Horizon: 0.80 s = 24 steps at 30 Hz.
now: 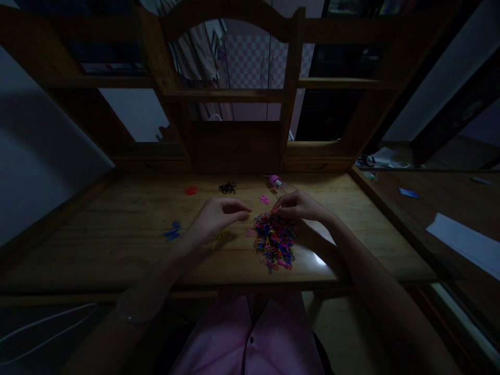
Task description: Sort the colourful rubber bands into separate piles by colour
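Observation:
A heap of small, looped plastic pieces [275,240] in many colours lies on the wooden desk; their exact kind is too small to tell. My left hand [216,214] is closed in a pinch, with a small yellow piece [250,214] at its fingertips, just left of the heap. At the heap's top edge, my right hand [299,205] pinches too; a bit of red shows by its fingertips, but what it holds is unclear. Single-colour groups lie around: yellow pieces [222,238] under my left wrist, blue pieces [172,231], red pieces [190,190], black pieces [227,188] and pink pieces [264,199].
Behind my right hand lies a clear bottle with a pink cap [275,180]. A wooden shelf unit [236,146] rises at the desk's back. To the right, another wooden surface holds a white sheet [466,240] and a blue card [408,193].

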Each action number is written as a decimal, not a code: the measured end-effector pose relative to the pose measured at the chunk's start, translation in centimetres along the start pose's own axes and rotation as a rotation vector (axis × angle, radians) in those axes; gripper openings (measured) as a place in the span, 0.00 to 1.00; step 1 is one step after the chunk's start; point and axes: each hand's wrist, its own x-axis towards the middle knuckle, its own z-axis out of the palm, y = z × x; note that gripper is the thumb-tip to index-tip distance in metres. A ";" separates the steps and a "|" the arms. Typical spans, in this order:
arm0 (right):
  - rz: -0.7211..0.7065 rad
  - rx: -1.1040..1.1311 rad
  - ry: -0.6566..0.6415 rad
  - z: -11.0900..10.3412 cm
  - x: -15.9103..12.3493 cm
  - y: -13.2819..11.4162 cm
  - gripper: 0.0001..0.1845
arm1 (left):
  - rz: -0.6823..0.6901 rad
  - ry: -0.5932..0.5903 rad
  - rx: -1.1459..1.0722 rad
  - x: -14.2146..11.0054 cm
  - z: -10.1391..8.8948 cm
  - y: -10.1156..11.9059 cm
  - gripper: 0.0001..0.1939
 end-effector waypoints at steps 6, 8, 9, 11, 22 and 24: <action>0.020 0.002 0.026 0.1 0.2 0.3 0.16 | -0.026 -0.039 0.472 -2.2 -4.1 -3.4 0.13; 0.033 -0.006 0.041 0.1 0.2 0.4 0.17 | -0.011 -0.007 0.548 -2.7 -4.4 -3.9 0.13; 0.030 -0.011 0.049 0.1 0.3 0.5 0.17 | -0.005 0.010 0.569 -2.9 -4.4 -4.0 0.13; 0.011 -0.022 0.066 0.0 0.4 0.6 0.17 | -0.003 0.034 0.584 -3.3 -4.2 -4.1 0.13; 0.020 -0.118 0.202 -0.1 0.4 0.5 0.16 | -0.098 0.406 0.534 -8.3 -7.7 -6.8 0.18; 0.005 -0.132 0.216 0.0 0.5 0.6 0.16 | -0.140 0.489 0.523 -10.1 -7.8 -7.5 0.18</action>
